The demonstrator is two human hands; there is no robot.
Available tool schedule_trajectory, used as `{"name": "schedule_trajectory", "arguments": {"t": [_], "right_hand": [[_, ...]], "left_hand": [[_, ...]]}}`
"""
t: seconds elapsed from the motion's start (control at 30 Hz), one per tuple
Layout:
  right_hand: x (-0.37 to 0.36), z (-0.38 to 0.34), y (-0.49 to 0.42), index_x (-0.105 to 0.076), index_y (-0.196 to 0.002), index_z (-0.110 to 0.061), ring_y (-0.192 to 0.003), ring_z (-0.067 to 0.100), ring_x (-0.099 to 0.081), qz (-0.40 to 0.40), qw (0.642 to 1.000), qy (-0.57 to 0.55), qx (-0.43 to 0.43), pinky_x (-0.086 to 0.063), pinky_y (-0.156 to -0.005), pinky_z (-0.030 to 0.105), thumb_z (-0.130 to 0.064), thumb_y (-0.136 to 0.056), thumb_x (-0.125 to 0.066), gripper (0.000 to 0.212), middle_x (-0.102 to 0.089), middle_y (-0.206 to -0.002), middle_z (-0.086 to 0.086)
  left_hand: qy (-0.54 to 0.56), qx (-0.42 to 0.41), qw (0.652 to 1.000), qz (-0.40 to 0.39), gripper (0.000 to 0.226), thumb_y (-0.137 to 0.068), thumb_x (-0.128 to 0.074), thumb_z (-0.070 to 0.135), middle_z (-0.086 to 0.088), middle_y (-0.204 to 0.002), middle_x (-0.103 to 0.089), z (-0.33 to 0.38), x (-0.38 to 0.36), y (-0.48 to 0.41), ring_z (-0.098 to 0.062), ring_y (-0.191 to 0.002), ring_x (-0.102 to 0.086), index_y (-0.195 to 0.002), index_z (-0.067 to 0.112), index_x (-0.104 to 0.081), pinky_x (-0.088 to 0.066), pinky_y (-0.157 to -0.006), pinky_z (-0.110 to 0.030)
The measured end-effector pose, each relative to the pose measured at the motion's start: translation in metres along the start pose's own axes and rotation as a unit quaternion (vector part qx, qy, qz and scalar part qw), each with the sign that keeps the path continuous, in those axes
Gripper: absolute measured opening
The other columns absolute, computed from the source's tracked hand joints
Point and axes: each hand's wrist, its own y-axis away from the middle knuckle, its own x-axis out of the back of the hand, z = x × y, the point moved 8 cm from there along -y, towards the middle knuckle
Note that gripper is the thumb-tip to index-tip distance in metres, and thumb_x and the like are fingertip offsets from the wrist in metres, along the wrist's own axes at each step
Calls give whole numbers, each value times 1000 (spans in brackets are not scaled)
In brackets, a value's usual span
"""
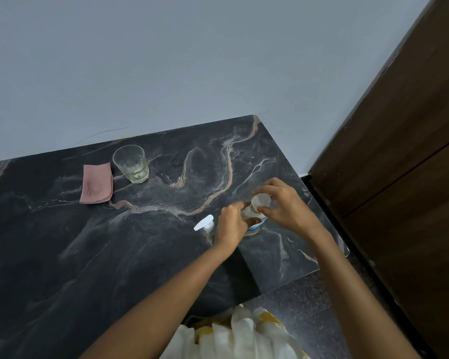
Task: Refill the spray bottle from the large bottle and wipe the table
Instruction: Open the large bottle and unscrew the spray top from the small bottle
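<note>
Above the white garment (244, 332), the left hand (231, 224) grips the large bottle (257, 226), steadying it so the right hand (285, 206), pinching the cap (261, 200), can likely twist it, with the spray bottle (207, 225) just beside.

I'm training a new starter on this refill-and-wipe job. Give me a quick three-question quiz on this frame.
1. True or false: the pink cloth lies under the right hand.
2. Which hand grips the cap of the large bottle? A) left B) right
3. Fill in: the spray bottle stands on the table right beside the ____ hand.

Key: 1 false, it lies beside the glass; 2 B; 3 left hand.
</note>
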Motion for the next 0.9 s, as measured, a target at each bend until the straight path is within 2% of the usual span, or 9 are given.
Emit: {"name": "schedule_trajectory", "arguments": {"t": [0.1,0.2,0.3,0.5,0.57,0.63,0.7,0.8,0.9], "right_hand": [[3,2,1,-67,-97,-10,-88,15,-55,3,1000,-5,11,-49,-80,25,0,-72,-69,27,-57,-101,7],[4,0,4,-67,-93,-10,-86,12,-54,4,999,0,33,-42,-75,6,4,-72,-67,25,-57,-100,4],[5,-2,6,-68,-91,-9,-89,9,-53,4,998,10,65,-36,-76,-1,7,-72,-66,25,-59,-102,4],[6,-3,18,-69,-92,-4,-95,14,-56,27,994,2,108,-44,-81,15,13,-75,-62,25,-59,-104,8],[11,2,21,-69,-91,-7,-95,10,-55,51,992,-53,99,-42,-81,8,15,-74,-62,30,-55,-101,3],[17,13,21,-67,-93,-18,-98,7,-55,68,983,-159,65,-43,-84,7,15,-74,-62,39,-51,-102,-2],[20,29,22,-64,-92,-25,-103,15,-57,94,962,-254,24,-48,-90,19,13,-74,-64,42,-53,-107,5],[16,68,30,-63,-95,-20,-104,17,-60,145,930,-332,-57,-48,-92,29,6,-78,-64,31,-62,-112,9],[2,107,41,-57,-89,-22,-95,16,-61,187,905,-359,-130,-51,-84,24,8,-78,-63,33,-63,-103,8]], "left_hand": [[-5,-1,1000,0,41,-65,-79,23,-7,-95,-72,0,0,0,-21,-87,-66,-103,18,-66,-51,-73,-32],[-5,-1,1000,-2,40,-66,-79,23,-7,-95,-72,1,0,0,-22,-87,-66,-103,18,-66,-51,-73,-32],[-5,-2,1000,-2,41,-66,-79,23,-7,-96,-72,2,0,0,-21,-88,-66,-104,17,-66,-50,-74,-31],[-2,0,1000,-1,41,-67,-78,20,-6,-98,-72,1,0,0,-19,-89,-67,-106,17,-65,-50,-74,-27],[1,-2,1000,-1,41,-67,-78,19,-6,-99,-72,2,1,0,-19,-90,-66,-106,18,-65,-52,-77,-30],[5,-3,1000,-1,42,-66,-78,19,-7,-100,-72,2,2,0,-21,-92,-66,-106,17,-65,-53,-81,-35],[12,-2,1000,0,44,-66,-78,17,-7,-103,-71,2,2,0,-21,-95,-65,-108,16,-65,-51,-85,-37],[8,-6,1000,3,45,-66,-77,14,-7,-107,-70,2,1,1,-20,-98,-64,-109,15,-64,-50,-87,-34],[7,-7,1000,4,45,-66,-77,12,-7,-108,-69,3,1,1,-20,-99,-64,-110,15,-64,-49,-88,-34]]}}
